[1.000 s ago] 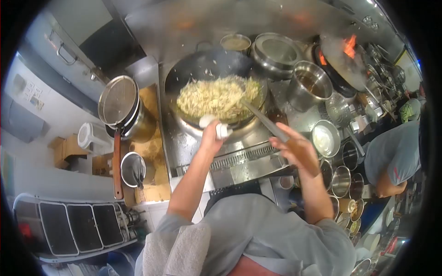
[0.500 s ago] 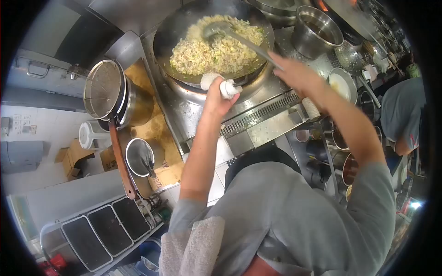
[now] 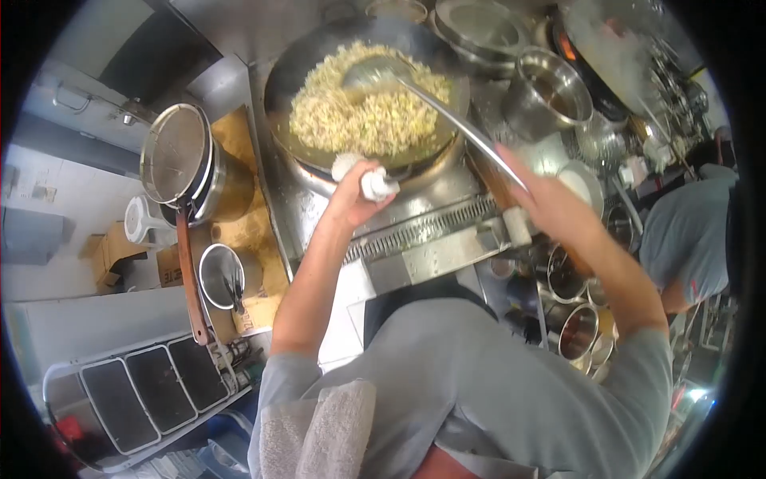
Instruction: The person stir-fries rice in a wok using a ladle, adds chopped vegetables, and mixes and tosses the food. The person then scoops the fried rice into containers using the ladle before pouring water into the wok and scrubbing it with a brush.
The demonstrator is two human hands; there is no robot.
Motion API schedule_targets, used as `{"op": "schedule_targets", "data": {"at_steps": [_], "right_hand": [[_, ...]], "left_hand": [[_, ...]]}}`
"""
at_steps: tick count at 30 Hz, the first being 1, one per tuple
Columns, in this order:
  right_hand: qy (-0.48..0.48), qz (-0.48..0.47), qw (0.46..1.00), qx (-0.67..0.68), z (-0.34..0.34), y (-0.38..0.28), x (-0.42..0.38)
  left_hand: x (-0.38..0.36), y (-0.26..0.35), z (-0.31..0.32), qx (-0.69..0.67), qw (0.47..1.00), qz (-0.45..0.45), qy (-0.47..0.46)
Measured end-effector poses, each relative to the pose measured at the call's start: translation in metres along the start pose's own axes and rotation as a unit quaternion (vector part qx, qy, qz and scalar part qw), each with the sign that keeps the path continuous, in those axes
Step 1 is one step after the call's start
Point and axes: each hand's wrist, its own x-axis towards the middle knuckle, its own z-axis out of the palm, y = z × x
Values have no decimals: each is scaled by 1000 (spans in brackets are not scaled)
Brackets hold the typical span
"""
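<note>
A large dark wok [image 3: 281, 76] sits on the stove ring, holding a heap of fried rice [image 3: 327, 112] with green bits. My left hand [image 3: 355, 199] is closed round a folded white cloth [image 3: 375, 187] at the wok's near rim; whatever part of the wok the cloth covers is hidden. My right hand [image 3: 552, 203], a little blurred, grips the end of a long-handled metal wok ladle [image 3: 455, 118]. The ladle's head rests in the middle of the rice.
Left of the stove, a mesh strainer [image 3: 174, 156] lies over a steel pot. A smaller pot [image 3: 209, 275] with utensils stands nearer. A steel pot of dark liquid [image 3: 550, 88] is right of the wok. Another person [image 3: 686, 231] in grey is at the far right.
My right hand has come lower and nearer my body with the ladle, whose handle now shows longer. The rice has been shifted and spread. My left hand stays at the rim with the cloth.
</note>
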Motion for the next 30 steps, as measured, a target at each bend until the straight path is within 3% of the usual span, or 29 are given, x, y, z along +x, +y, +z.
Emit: {"op": "schedule_targets", "data": {"at_steps": [1,4,6,8,11,12,14,15,17,18,20,22,23,26,29,30], "right_hand": [[35,-63,997,21,6,18,-16],[-115,131,984,25,40,14,-11],[-130,108,982,82,42,-7,-8],[-166,79,970,157,-8,-21,-14],[-347,131,909,191,-66,-1,-49],[-331,115,919,181,-63,1,-46],[-293,89,937,168,-37,7,-35],[-232,72,955,172,-16,7,-22],[-157,103,961,204,29,9,-1],[-94,39,976,192,42,4,-2],[-75,53,970,223,37,-14,-19],[-73,31,976,203,28,-15,-36],[-78,24,978,194,23,-14,-50],[-193,85,960,187,-25,-15,-97],[-277,66,944,166,-59,-21,-122],[-252,68,953,156,-51,-20,-114]], "left_hand": [[5,0,5,-31,999,29,11],[34,-24,0,-67,989,132,7],[36,-56,-1,-114,977,182,8],[-42,-66,39,-101,978,160,83],[-58,-75,35,-112,979,164,45],[-49,-75,22,-110,982,151,20],[-41,-46,58,-108,983,125,85],[-4,-57,26,-120,981,153,17],[-24,-101,19,-88,982,162,49],[-36,-126,16,-73,981,166,66],[-85,-140,39,-49,975,209,54],[-66,-131,20,-110,976,160,99],[-59,-102,25,-78,979,175,67],[-73,-97,19,-75,981,174,41],[-92,-85,43,-105,980,159,51],[-84,-78,44,-109,980,159,49]]}}
